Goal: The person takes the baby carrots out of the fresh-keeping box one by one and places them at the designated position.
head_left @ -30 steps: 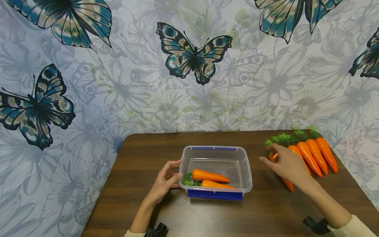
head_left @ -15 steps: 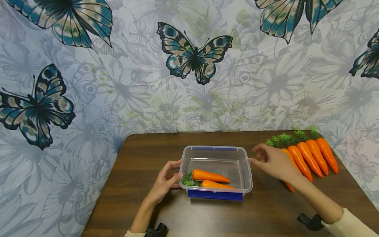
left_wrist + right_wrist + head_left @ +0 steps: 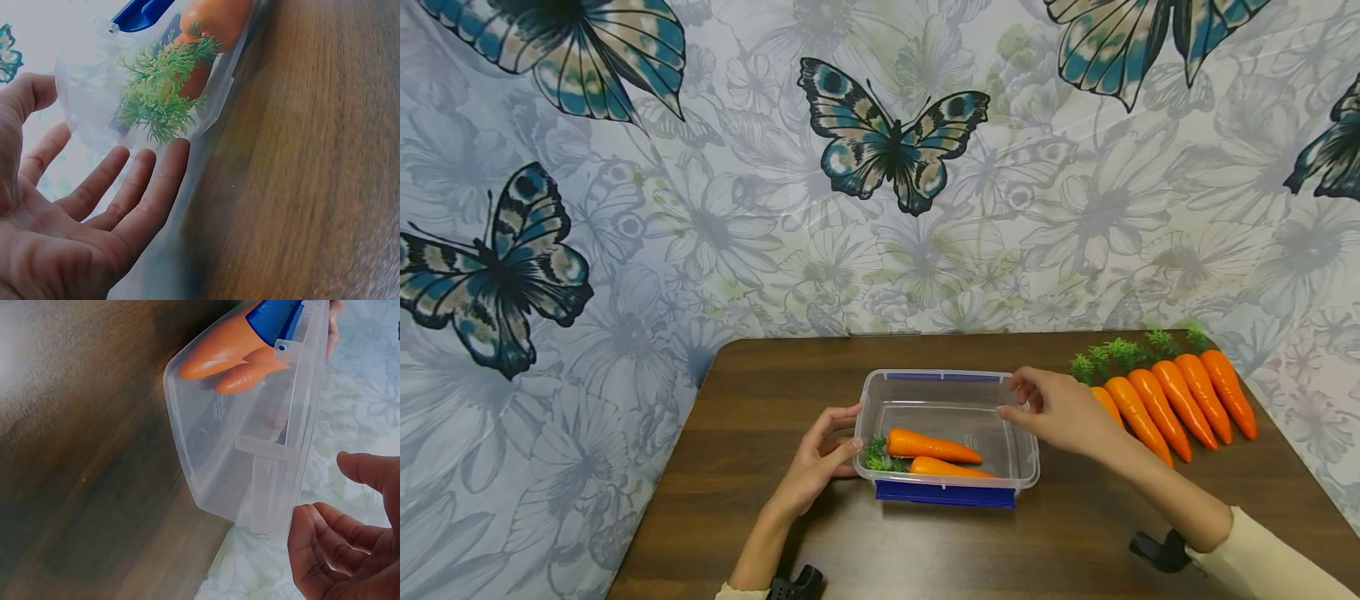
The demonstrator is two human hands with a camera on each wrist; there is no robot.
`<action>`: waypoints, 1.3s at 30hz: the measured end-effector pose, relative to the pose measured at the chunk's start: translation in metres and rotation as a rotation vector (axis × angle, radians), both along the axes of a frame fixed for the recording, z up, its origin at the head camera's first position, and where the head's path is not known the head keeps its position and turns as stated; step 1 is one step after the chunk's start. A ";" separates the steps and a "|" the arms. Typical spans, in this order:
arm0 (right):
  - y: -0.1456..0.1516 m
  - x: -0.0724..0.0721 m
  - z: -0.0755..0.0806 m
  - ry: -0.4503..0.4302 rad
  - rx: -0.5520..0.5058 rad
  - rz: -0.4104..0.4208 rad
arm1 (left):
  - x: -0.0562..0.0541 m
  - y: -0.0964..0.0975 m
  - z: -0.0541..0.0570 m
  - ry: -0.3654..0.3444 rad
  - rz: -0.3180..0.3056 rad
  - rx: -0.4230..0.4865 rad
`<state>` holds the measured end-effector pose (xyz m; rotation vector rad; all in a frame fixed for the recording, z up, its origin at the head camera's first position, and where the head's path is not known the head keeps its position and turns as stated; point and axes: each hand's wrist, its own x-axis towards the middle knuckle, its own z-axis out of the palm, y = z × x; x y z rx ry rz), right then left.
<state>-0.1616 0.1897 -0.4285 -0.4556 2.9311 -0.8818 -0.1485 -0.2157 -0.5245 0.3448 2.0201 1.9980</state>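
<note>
A clear plastic container (image 3: 947,377) with blue clips stands in the middle of the brown table (image 3: 760,400). Two orange carrots (image 3: 932,446) with green tops lie inside it near its front wall. My left hand (image 3: 820,454) rests against the container's left wall with straight fingers (image 3: 150,194), beside the carrot greens (image 3: 165,87). My right hand (image 3: 1052,408) hovers at the container's far right corner, fingers loosely curled and holding nothing. In the right wrist view its fingertips (image 3: 312,544) are close to the container's rim (image 3: 300,425); whether they touch it I cannot tell.
Several more orange carrots (image 3: 1180,400) lie side by side in a row on the table's right part, green tops toward the back. A butterfly-patterned cloth (image 3: 887,150) hangs behind and to the left of the table.
My right hand has moved left from the end carrot of the row to the container's far right corner, empty. The left hand and the container have not moved.
</note>
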 end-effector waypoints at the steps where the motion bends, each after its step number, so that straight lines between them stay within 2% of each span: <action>1: -0.002 0.000 0.000 -0.001 0.005 0.004 | 0.000 0.000 0.000 0.000 0.000 -0.001; 9: -0.020 -0.005 0.001 -0.027 0.031 0.061 | 0.000 0.000 0.000 0.002 -0.002 0.002; 29: -0.058 -0.020 0.000 -0.054 0.008 0.176 | 0.000 0.000 0.000 0.011 -0.007 0.012; 39: -0.071 -0.027 0.005 -0.071 0.002 0.231 | 0.001 0.000 0.001 0.007 0.000 0.014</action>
